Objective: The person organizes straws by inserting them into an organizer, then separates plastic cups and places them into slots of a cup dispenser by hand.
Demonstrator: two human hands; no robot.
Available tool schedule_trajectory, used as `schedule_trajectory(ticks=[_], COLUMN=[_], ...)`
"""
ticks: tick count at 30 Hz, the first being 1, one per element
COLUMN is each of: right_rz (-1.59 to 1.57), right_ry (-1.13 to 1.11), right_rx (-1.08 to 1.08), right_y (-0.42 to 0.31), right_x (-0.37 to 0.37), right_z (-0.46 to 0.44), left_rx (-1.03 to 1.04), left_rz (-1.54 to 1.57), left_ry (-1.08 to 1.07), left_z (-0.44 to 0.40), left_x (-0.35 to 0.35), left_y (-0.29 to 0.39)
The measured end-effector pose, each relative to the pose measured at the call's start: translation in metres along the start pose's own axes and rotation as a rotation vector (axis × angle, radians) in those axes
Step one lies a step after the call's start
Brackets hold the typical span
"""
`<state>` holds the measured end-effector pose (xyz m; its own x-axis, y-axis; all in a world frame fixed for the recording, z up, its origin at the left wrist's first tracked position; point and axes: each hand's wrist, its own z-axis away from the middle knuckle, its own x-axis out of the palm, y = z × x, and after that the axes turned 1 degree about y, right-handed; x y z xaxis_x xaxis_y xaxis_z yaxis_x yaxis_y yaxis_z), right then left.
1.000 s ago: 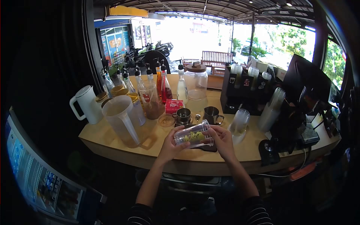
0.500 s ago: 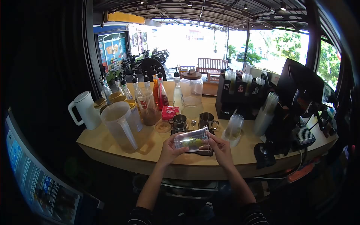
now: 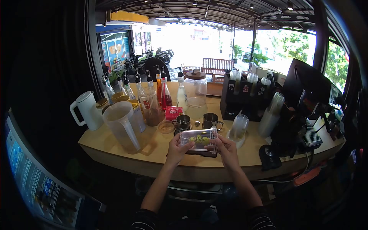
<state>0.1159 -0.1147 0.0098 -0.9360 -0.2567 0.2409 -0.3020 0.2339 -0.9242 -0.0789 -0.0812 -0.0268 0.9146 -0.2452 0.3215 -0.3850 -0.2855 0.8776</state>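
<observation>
A clear plastic cup [image 3: 197, 135] with green-yellow print lies sideways between my hands, above the counter's front part. My left hand [image 3: 178, 148] is closed round its base end. At the rim end, on the right, my right hand [image 3: 227, 148] grips it with thumb and fingers. Just behind the cup stand a small metal cup [image 3: 183, 122] and a metal pitcher [image 3: 210, 121], with a small spoon [image 3: 197, 124] between them. A dark mat or tray [image 3: 203, 154] shows partly below the cup.
On the wooden counter [image 3: 161, 161], a large plastic jug [image 3: 119, 126], a white pitcher [image 3: 87, 111], pump bottles [image 3: 166, 92] and a red box [image 3: 173, 113] stand left. A lidded jar [image 3: 196, 92] is behind. Stacked cups [image 3: 271, 115], an upturned cup [image 3: 239, 127] and a black machine [image 3: 295, 126] stand right.
The cup has turned to lie more level, and its print now faces me more plainly. Both hands keep their hold, with the right hand shifted slightly.
</observation>
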Motion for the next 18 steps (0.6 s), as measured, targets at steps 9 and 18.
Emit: schedule_trajectory(ticks=[9, 18], right_rz=[-0.271, 0.495], right_ry=[-0.145, 0.102], right_rx=[-0.069, -0.385], right_y=[0.028, -0.027], right_x=[0.005, -0.061], right_z=[-0.008, -0.029], left_rx=[0.126, 0.391], left_rz=[0.167, -0.183], left_ry=[0.171, 0.000], left_z=[-0.013, -0.057], left_x=[0.045, 0.076], left_y=[-0.013, 0.022])
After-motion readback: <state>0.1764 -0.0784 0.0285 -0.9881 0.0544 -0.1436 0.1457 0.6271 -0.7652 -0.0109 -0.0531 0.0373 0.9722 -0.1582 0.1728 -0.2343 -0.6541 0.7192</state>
